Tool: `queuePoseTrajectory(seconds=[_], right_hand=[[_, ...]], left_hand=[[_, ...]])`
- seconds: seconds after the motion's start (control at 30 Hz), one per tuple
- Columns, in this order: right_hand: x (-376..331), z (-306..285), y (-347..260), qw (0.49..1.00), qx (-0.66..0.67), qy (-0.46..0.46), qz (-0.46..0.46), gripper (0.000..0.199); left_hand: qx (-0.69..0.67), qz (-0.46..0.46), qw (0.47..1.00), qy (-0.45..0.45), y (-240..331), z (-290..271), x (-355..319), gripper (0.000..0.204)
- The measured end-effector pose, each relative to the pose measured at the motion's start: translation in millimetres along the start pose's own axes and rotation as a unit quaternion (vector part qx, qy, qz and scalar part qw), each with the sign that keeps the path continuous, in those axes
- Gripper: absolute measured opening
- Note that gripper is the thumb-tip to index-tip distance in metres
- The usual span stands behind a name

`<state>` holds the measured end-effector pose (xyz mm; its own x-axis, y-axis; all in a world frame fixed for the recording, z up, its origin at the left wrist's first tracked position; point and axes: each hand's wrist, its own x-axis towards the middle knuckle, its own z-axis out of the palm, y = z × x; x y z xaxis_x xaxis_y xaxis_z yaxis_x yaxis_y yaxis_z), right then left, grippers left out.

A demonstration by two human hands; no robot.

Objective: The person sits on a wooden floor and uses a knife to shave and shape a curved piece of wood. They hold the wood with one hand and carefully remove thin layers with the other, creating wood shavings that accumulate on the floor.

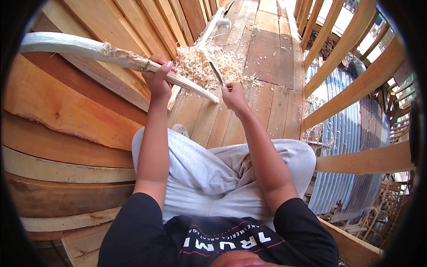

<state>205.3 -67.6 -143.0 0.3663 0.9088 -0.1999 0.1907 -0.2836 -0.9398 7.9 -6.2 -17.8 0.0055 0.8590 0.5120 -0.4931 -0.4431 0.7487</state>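
My left hand (160, 79) is closed around a long, pale, bark-stripped wooden pole (80, 43). The pole runs from the far left toward the middle, its narrower end just short of my right hand. A rough brown patch marks it left of my grip. In my right hand (234, 97) is a knife (216, 72), its blade pointing up and away, apart from the pole. Curled wood shavings (209, 66) lie heaped on the plank floor beyond both hands.
Upright boards (133, 22) and stacked planks (75, 151) line my left side. Another pale pole (210, 26) lies beyond the shavings on the plank floor (271, 107). Wooden railing slats (338, 107) stand at the right, with corrugated metal sheets (338, 147) below them.
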Motion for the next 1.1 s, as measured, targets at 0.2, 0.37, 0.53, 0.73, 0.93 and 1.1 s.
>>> queuePoseTrajectory(seconds=[0.2, 0.37, 0.53, 0.73, 0.93, 1.1], right_hand=[[5, 17, 24, 0.984, 0.043, -0.094, 0.146, 0.018], [9, 32, 35, 0.969, 0.012, -0.134, 0.209, 0.015], [-4, 43, 22, 0.962, 0.134, -0.133, 0.197, 0.012], [3, 44, 18, 0.954, 0.167, -0.160, 0.191, 0.014], [-1, 43, 3, 0.966, 0.097, -0.142, 0.192, 0.037], [5, 46, 9, 0.965, 0.097, -0.129, 0.205, 0.040]], left_hand=[[-0.021, -0.010, 0.999, -0.023, -2, -16, 4, 0.018], [-0.051, -0.013, 0.996, -0.077, -5, -16, 6, 0.020], [-0.031, -0.014, 0.997, -0.071, -4, -12, 8, 0.019], [-0.035, -0.025, 0.997, -0.067, -6, -13, 17, 0.019], [-0.038, -0.036, 0.996, -0.071, -5, -13, 23, 0.018], [-0.042, -0.025, 0.994, -0.101, -8, -13, 23, 0.018]])
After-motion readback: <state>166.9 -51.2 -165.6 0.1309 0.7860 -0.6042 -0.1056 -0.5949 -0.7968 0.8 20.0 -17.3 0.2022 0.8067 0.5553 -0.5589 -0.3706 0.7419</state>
